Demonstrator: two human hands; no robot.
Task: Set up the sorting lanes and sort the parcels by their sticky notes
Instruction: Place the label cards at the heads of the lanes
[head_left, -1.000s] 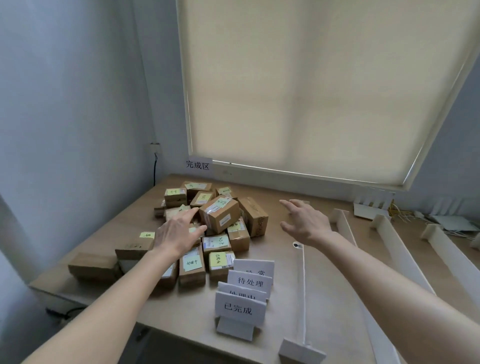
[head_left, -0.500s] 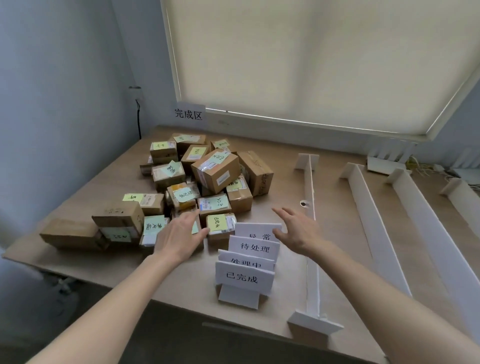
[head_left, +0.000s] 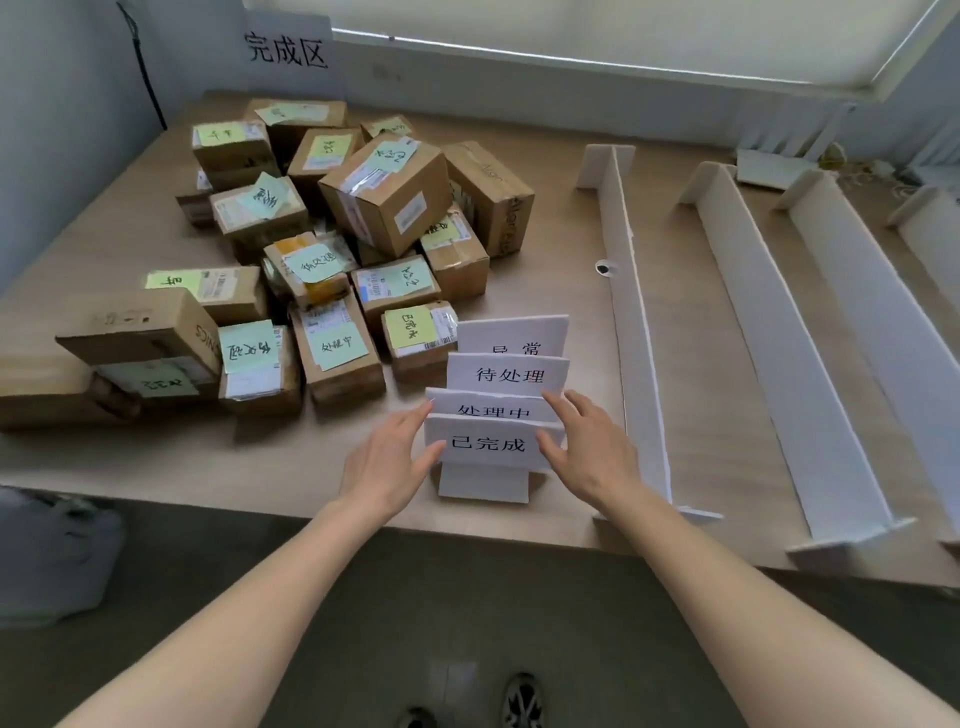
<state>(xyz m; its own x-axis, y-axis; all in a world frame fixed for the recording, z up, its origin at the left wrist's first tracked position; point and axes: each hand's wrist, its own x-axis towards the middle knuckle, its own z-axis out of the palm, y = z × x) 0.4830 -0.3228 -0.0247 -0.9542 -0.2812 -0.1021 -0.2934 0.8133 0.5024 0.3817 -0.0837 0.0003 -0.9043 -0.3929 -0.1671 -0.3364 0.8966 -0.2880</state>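
Four white standing label cards are lined up one behind another near the table's front edge. The front card (head_left: 488, 444) sits between my hands. My left hand (head_left: 384, 467) pinches its left edge, thumb in front and fingers behind. My right hand (head_left: 592, 457) pinches its right edge the same way. Behind them, a pile of brown cardboard parcels (head_left: 389, 192) with green sticky notes covers the left half of the wooden table (head_left: 545, 218).
Long white lane dividers stand on the right half of the table: one (head_left: 634, 312) next to my right hand, another (head_left: 779, 338) and a third (head_left: 883, 322) further right. A printed sign (head_left: 288, 49) hangs on the back wall. A grey bag (head_left: 52, 556) lies on the floor at the left.
Both hands drew back from the parcel pile toward the table's front edge and closed on the front label card. The view tilted down.
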